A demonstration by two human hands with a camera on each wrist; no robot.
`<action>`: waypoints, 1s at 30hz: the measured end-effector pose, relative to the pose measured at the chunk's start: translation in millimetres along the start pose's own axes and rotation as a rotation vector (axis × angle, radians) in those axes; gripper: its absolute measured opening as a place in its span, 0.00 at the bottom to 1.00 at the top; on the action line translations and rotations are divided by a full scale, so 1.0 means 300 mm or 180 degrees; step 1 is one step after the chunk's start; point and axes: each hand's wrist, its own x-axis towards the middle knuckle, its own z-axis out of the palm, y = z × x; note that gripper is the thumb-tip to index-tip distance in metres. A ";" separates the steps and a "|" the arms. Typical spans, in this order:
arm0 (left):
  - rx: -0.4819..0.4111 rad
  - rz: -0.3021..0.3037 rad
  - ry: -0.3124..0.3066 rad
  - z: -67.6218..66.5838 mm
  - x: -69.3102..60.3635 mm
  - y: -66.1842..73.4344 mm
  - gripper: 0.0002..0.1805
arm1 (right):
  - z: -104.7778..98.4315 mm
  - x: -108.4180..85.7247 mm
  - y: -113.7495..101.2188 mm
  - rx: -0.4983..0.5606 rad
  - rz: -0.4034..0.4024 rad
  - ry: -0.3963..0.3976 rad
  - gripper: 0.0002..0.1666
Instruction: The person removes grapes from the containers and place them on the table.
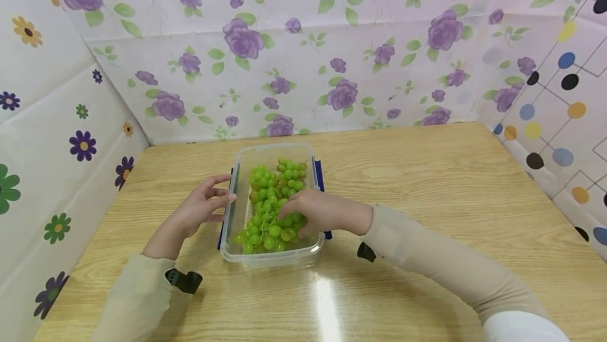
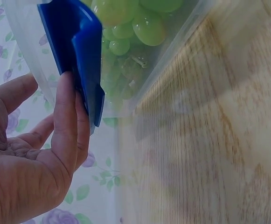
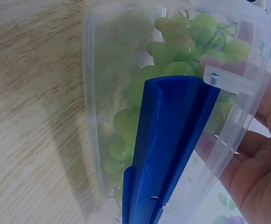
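A clear plastic food container (image 1: 241,173) lies open on the wooden table, with blue latches (image 2: 86,51) hanging at its long sides. Green grapes (image 1: 265,194) in bunches fill much of it. My right hand (image 1: 320,210) reaches in over the right wall, its fingers curled round a bunch of grapes among the others. Through the clear wall in the right wrist view, grapes (image 3: 177,42) show beside those fingers. At the left side, my left hand (image 1: 204,205) touches the rim and blue latch with fairly straight fingers.
Wood-grain tabletop (image 1: 427,189) surrounds the container. A floral sheet (image 1: 294,68) hangs behind the table, and patterned sheets stand at the left and right sides. Small black devices (image 1: 185,280) are worn at both wrists.
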 end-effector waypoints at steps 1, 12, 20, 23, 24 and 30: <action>0.0003 0.0008 -0.0003 -0.001 0.001 0.000 0.37 | -0.001 0.000 0.001 0.0007 -0.0012 0.0016 0.26; 0.0050 0.0023 -0.0026 -0.004 0.004 0.003 0.37 | -0.006 -0.005 0.005 0.0005 -0.0017 0.0216 0.25; 0.0016 0.0023 -0.0039 -0.003 0.004 0.002 0.37 | -0.012 -0.010 0.004 0.0081 0.0038 0.0270 0.27; 0.0008 0.0017 -0.0039 -0.004 0.005 0.000 0.37 | -0.014 -0.011 0.004 0.0113 0.0072 0.0288 0.27; 0.0003 0.0011 -0.0037 -0.005 0.006 0.000 0.37 | -0.015 -0.011 0.004 0.0136 0.0091 0.0294 0.27; 0.0003 0.0025 -0.0034 -0.003 0.007 -0.002 0.37 | -0.012 -0.014 0.012 0.0255 0.0208 0.0349 0.28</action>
